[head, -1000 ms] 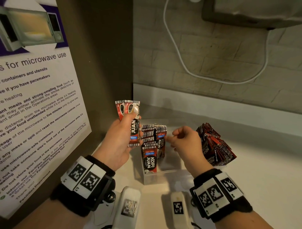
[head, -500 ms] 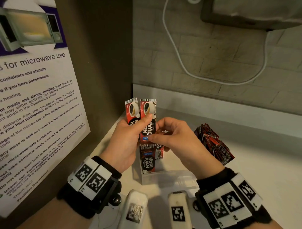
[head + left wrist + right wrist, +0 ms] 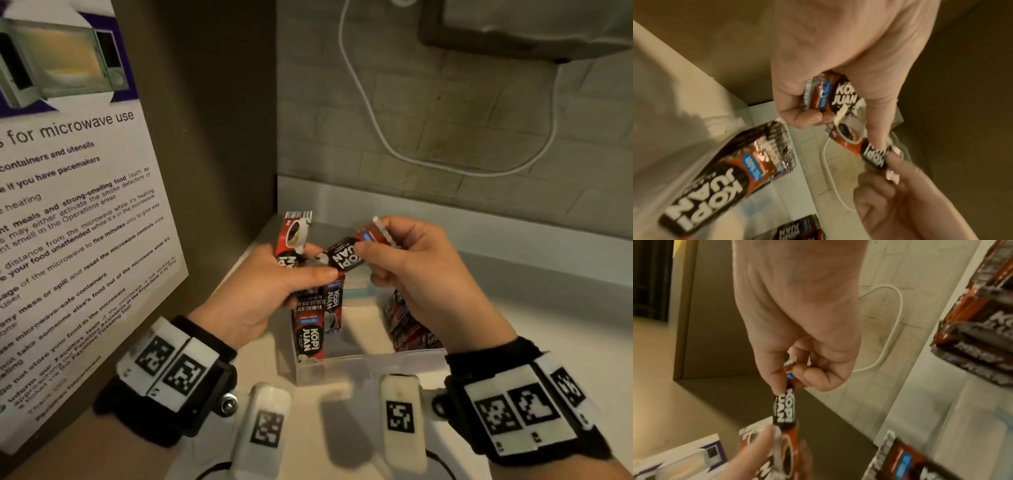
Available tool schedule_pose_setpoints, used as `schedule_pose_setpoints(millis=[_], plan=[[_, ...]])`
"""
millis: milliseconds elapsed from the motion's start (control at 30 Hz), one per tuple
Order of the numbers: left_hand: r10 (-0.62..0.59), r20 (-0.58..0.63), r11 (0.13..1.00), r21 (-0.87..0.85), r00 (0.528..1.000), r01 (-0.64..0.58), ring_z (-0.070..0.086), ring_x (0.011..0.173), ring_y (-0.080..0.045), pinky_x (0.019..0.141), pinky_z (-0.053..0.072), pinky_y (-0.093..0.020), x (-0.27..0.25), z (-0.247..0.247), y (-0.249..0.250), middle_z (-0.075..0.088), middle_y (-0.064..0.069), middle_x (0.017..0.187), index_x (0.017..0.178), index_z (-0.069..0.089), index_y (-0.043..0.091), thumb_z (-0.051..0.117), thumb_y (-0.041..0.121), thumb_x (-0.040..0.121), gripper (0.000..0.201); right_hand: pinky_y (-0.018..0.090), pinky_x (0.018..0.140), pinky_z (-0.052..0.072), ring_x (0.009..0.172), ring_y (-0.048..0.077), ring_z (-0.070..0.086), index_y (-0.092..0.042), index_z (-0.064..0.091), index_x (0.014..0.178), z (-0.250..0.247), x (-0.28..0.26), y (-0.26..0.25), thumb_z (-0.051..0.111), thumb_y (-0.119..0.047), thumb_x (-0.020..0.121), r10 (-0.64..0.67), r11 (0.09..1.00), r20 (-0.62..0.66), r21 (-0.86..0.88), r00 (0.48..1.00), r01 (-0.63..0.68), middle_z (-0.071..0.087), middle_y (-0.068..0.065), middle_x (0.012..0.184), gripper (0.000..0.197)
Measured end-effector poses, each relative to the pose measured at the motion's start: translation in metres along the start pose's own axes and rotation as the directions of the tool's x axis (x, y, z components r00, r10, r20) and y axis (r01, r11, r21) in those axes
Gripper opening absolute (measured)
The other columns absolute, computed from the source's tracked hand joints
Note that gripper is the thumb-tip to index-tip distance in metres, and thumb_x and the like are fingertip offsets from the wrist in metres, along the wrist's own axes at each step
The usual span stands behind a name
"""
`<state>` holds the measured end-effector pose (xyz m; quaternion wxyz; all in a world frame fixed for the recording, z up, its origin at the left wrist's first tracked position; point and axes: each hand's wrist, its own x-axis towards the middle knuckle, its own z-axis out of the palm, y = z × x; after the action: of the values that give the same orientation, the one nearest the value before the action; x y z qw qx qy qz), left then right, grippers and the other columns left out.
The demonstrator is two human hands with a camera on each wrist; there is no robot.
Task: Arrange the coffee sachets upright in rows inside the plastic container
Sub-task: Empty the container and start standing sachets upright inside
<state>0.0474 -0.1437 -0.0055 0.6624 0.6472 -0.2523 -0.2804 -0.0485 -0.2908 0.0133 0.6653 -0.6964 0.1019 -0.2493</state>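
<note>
My left hand point(image 3: 308, 275) grips a red-and-black coffee sachet point(image 3: 294, 236) upright above the clear plastic container point(image 3: 359, 371). My right hand point(image 3: 373, 243) pinches a second sachet point(image 3: 344, 257) by its blue-label end and holds it tilted sideways; its other end is still at my left thumb. In the left wrist view, the gripped sachet point(image 3: 840, 95) sits in my curled fingers and the tilted one point(image 3: 851, 139) stretches toward my right hand point(image 3: 900, 194). The right wrist view shows this sachet point(image 3: 784, 408) between thumb and forefinger. Several sachets point(image 3: 308, 337) stand upright at the container's left side.
A loose pile of sachets point(image 3: 407, 329) lies just right of the container, partly behind my right hand. A microwave notice point(image 3: 68, 222) covers the brown left wall. A white cable point(image 3: 376, 137) hangs on the brick back wall. The pale counter point(image 3: 531, 325) stretches right.
My right hand left the container, rose to the two sachets in my left hand, pinched one and swung it sideways to the right. My left hand moved slightly right.
</note>
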Motion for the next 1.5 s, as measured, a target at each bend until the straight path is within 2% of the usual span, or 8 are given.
schedule_pose_setpoints(millis=[133, 300, 500, 633, 833, 933, 1133, 1500], plan=[[0.007, -0.071, 0.995, -0.1, 0.997, -0.014, 0.068, 0.072, -0.006, 0.056, 0.046, -0.02, 0.0, 0.012, -0.009, 0.072, 0.005, 0.076, 0.084, 0.066, 0.02, 0.073, 0.012, 0.079, 0.011, 0.02, 0.045, 0.046, 0.047, 0.011, 0.054, -0.009, 0.065, 0.08, 0.013, -0.003, 0.004, 0.073, -0.013, 0.064, 0.037, 0.99, -0.006, 0.14, 0.999, -0.036, 0.064, 0.003, 0.061, 0.018], [-0.013, -0.15, 0.988, -0.153, 0.989, -0.011, 0.053, 0.061, -0.004, 0.055, 0.041, -0.022, -0.002, 0.011, -0.008, 0.062, 0.009, 0.07, 0.085, 0.065, 0.021, 0.071, 0.027, 0.083, 0.009, 0.02, 0.049, 0.052, 0.05, 0.011, 0.058, -0.005, 0.064, 0.087, 0.007, -0.001, 0.015, 0.059, 0.004, 0.086, 0.087, 0.981, -0.172, 0.184, 0.981, -0.055, 0.068, 0.004, 0.066, 0.011], [-0.131, -0.361, 0.927, -0.375, 0.923, -0.015, 0.049, 0.053, -0.008, 0.047, 0.04, -0.024, 0.002, -0.003, 0.001, 0.057, 0.005, 0.071, 0.095, 0.056, 0.024, 0.055, 0.044, 0.093, 0.02, 0.022, 0.058, 0.056, 0.063, 0.012, 0.068, -0.013, 0.064, 0.091, -0.011, 0.002, 0.051, 0.058, 0.006, 0.088, 0.238, 0.885, -0.181, -0.365, 0.954, -0.29, 0.069, 0.008, 0.081, 0.02], [-0.083, -0.445, 0.924, -0.37, 0.892, -0.099, 0.053, 0.059, -0.009, 0.053, 0.048, -0.028, -0.001, -0.003, 0.002, 0.055, 0.004, 0.078, 0.094, 0.053, 0.029, 0.051, 0.042, 0.097, 0.014, 0.039, 0.068, 0.06, 0.057, 0.02, 0.066, -0.004, 0.057, 0.072, -0.005, 0.002, 0.07, 0.064, 0.011, 0.081, 0.368, 0.863, -0.183, -0.298, 0.912, -0.408, 0.066, 0.013, 0.071, 0.019], [-0.049, -0.438, 0.925, -0.359, 0.898, -0.124, 0.056, 0.062, -0.009, 0.056, 0.051, -0.029, -0.002, -0.003, -0.002, 0.057, 0.005, 0.076, 0.094, 0.057, 0.028, 0.053, 0.038, 0.096, 0.01, 0.035, 0.068, 0.058, 0.066, 0.024, 0.066, -0.004, 0.059, 0.068, 0.004, 0.007, 0.082, 0.066, 0.008, 0.081, 0.418, 0.861, -0.191, -0.227, 0.888, -0.454, 0.068, 0.015, 0.075, 0.019], [-0.079, -0.419, 0.912, -0.396, 0.905, -0.104, 0.056, 0.062, -0.01, 0.056, 0.049, -0.03, -0.002, -0.002, -0.004, 0.056, 0.002, 0.075, 0.092, 0.054, 0.024, 0.049, 0.021, 0.097, 0.008, 0.037, 0.069, 0.057, 0.064, 0.024, 0.065, -0.004, 0.058, 0.069, 0.006, 0.011, 0.085, 0.067, 0.007, 0.081, 0.403, 0.87, -0.202, -0.218, 0.893, -0.442, 0.067, 0.015, 0.073, 0.018], [-0.093, -0.41, 0.909, -0.407, 0.907, -0.091, 0.057, 0.069, -0.013, 0.056, 0.051, -0.031, -0.001, -0.005, -0.009, 0.054, -0.003, 0.089, 0.095, 0.055, 0.024, 0.043, 0.006, 0.095, 0.021, 0.024, 0.051, 0.056, 0.056, 0.015, 0.065, -0.004, 0.055, 0.069, 0.007, 0.014, 0.094, 0.065, 0.007, 0.082, 0.42, 0.869, -0.221, -0.181, 0.88, -0.46, 0.065, 0.011, 0.069, 0.02], [-0.094, -0.372, 0.925, -0.375, 0.923, -0.057, 0.058, 0.078, -0.015, 0.061, 0.053, -0.032, 0.003, -0.004, -0.015, 0.053, -0.005, 0.094, 0.097, 0.056, 0.02, 0.04, -0.007, 0.091, 0.032, 0.027, 0.053, 0.055, 0.062, 0.023, 0.065, -0.007, 0.053, 0.074, 0.004, 0.014, 0.1, 0.071, 0.008, 0.076, 0.388, 0.874, -0.228, -0.216, 0.893, -0.435, 0.065, 0.013, 0.075, 0.024]])
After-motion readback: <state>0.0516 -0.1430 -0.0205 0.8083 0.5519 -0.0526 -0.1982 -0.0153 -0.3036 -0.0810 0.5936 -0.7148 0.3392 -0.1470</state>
